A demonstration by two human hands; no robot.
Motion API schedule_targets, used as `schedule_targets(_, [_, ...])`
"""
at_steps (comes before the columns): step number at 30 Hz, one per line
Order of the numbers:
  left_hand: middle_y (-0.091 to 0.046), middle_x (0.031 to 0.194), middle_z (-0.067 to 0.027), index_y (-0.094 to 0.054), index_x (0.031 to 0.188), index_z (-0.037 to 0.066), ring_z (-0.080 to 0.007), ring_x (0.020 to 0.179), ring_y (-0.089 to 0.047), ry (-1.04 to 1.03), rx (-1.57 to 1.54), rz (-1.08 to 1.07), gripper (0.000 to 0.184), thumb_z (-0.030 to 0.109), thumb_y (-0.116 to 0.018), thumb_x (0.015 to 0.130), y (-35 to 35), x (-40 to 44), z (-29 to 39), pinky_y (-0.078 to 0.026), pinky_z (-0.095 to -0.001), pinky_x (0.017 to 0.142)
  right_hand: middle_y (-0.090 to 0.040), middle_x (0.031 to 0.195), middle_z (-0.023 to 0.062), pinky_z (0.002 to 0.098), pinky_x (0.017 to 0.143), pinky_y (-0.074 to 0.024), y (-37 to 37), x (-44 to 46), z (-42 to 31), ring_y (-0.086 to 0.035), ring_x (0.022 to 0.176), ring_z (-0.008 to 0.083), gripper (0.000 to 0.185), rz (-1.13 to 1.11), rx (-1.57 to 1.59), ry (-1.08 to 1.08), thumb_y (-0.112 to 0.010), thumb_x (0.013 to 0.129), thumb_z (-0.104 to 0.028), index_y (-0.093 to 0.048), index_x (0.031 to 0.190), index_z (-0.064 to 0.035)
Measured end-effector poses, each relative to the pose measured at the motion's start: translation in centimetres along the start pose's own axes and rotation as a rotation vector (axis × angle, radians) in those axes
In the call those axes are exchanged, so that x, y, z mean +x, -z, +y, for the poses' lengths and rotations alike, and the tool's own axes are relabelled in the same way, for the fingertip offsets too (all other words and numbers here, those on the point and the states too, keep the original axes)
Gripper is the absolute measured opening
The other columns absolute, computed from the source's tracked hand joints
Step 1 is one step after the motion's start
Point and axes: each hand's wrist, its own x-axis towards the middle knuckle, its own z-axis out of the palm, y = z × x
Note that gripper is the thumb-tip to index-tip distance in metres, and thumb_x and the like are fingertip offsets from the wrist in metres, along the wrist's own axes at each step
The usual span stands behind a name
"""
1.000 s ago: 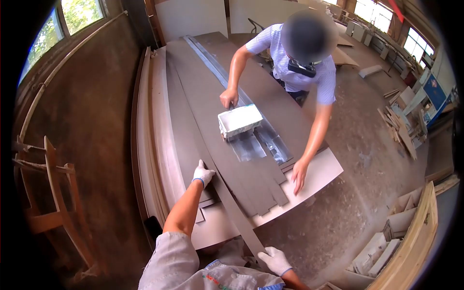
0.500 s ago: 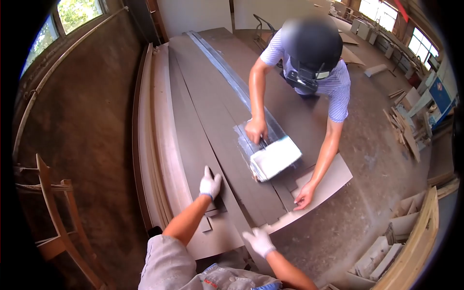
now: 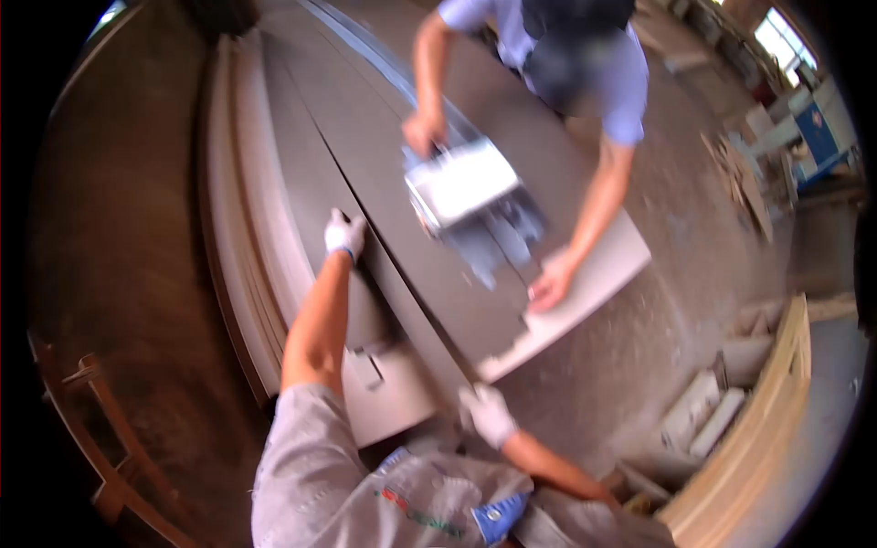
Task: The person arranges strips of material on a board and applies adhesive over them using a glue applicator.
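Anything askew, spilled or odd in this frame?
Mildly: the strips end in uneven steps over the pale board rather than flush, and the blue-grey smear beside the white tray has a ragged edge. It may just be spread coating.

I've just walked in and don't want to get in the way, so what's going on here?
The person's gloved left hand and right hand are at a long brown strip; blur hides the exact grip. Opposite, a co-worker's hand holds a white box-shaped tool over other brown strips, where bluish-grey smears show. Their other hand is near the stack's edge.
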Motion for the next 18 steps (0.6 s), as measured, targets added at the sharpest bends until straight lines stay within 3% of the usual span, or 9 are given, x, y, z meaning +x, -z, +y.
schedule_targets(2, [-0.073,0.123,-0.036,-0.063,0.134,-0.006,-0.0513,0.115,-0.072,0.028,0.143,-0.153,0.063,0.04,-0.076,0.092,1.0,-1.4,0.8,-0.058,-0.0538,0.1,-0.067,0.073,0.0047,0.0373,0.057,-0.051,-0.5,4.1,1.0,-0.063,0.06,0.0176,0.033,-0.051,0.206,-0.117,-0.067,0.109,-0.034,-0.065,0.087,-0.0104])
schedule_targets(3, [-0.07,0.133,-0.033,-0.067,0.129,-0.003,-0.0478,0.121,-0.07,0.068,0.286,-0.168,0.061,0.043,-0.077,0.091,2.1,-3.5,2.9,-0.058,-0.0528,0.102,-0.068,0.074,0.0049,0.0363,0.056,-0.0525,-0.6,5.4,1.0,-0.065,0.061,0.0191,0.033,-0.07,0.257,-0.113,-0.07,0.107,-0.037,-0.065,0.09,-0.0092])
schedule_targets(5, [-0.058,0.153,-0.031,-0.064,0.142,0.001,-0.0478,0.14,-0.058,0.021,0.405,-0.13,0.069,0.05,-0.075,0.094,3.1,-7.7,5.6,-0.05,-0.0545,0.114,-0.069,0.074,0.0058,0.034,0.051,-0.0523,-1.5,7.0,-0.4,-0.066,0.058,0.0181,0.031,0.034,0.366,-0.153,-0.074,0.106,-0.034,-0.064,0.097,-0.0067])
schedule_targets(6, [-0.058,0.153,-0.031,-0.064,0.142,0.001,-0.0478,0.14,-0.058,0.021,0.409,-0.152,0.069,0.05,-0.075,0.094,1.8,-8.7,4.5,-0.05,-0.0545,0.114,-0.07,0.076,0.0048,0.0334,0.052,-0.0534,-1.5,8.0,-0.7,-0.067,0.06,0.0171,0.03,0.022,0.439,-0.207,-0.076,0.104,-0.034,-0.064,0.101,-0.0071])
schedule_targets(8, [-0.039,0.172,-0.0294,-0.05,0.161,0.005,-0.05,0.158,-0.036,-0.257,0.498,-0.002,0.082,0.059,-0.066,0.101,-0.6,-10.5,1.7,-0.032,-0.0565,0.13,-0.071,0.079,0.0027,0.032,0.053,-0.0548,-1.9,8.7,-0.9,-0.068,0.062,0.0147,0.029,0.049,0.542,-0.278,-0.08,0.102,-0.035,-0.067,0.103,-0.0089])
schedule_targets(13, [-0.037,0.173,-0.028,-0.039,0.168,0.001,-0.0501,0.162,-0.029,-0.265,0.551,-0.001,0.082,0.055,-0.055,0.109,-1.7,-11.5,1.2,-0.02,-0.058,0.134,-0.069,0.074,0.0038,0.0337,0.046,-0.0544,1.8,7.3,-2.7,-0.065,0.053,0.0154,0.031,0.366,0.38,-0.233,-0.088,0.094,-0.031,-0.069,0.087,-0.0078])
schedule_targets(15, [-0.036,0.175,-0.0256,-0.038,0.168,0.001,-0.0475,0.163,-0.029,-0.294,0.564,0.0,0.083,0.056,-0.054,0.109,-1.8,-11.0,1.2,-0.019,-0.0579,0.135,-0.073,0.084,0.0064,0.0325,0.048,-0.0566,4.4,9.5,-2.6,-0.068,0.058,0.0172,0.031,0.465,0.213,-0.124,-0.087,0.095,-0.027,-0.068,0.106,-0.005])
schedule_targets(16, [-0.034,0.177,-0.024,-0.036,0.169,0.0,-0.045,0.165,-0.027,-0.283,0.569,-0.02,0.084,0.056,-0.053,0.109,-1.8,-10.6,1.3,-0.017,-0.058,0.135,-0.073,0.084,0.0064,0.0325,0.048,-0.0566,4.3,10.1,-3.7,-0.068,0.058,0.0172,0.031,0.461,0.199,-0.117,-0.087,0.095,-0.027,-0.068,0.106,-0.005])
schedule_targets(18, [-0.034,0.176,-0.0248,-0.037,0.168,-0.001,-0.0445,0.165,-0.026,-0.273,0.543,-0.016,0.084,0.056,-0.054,0.109,-1.7,-9.5,1.7,-0.017,-0.0582,0.135,-0.072,0.088,0.0124,0.035,0.049,-0.0581,3.4,11.4,-5.9,-0.07,0.059,0.0218,0.046,0.502,0.2,-0.147,-0.09,0.091,-0.018,-0.058,0.118,0.0006])
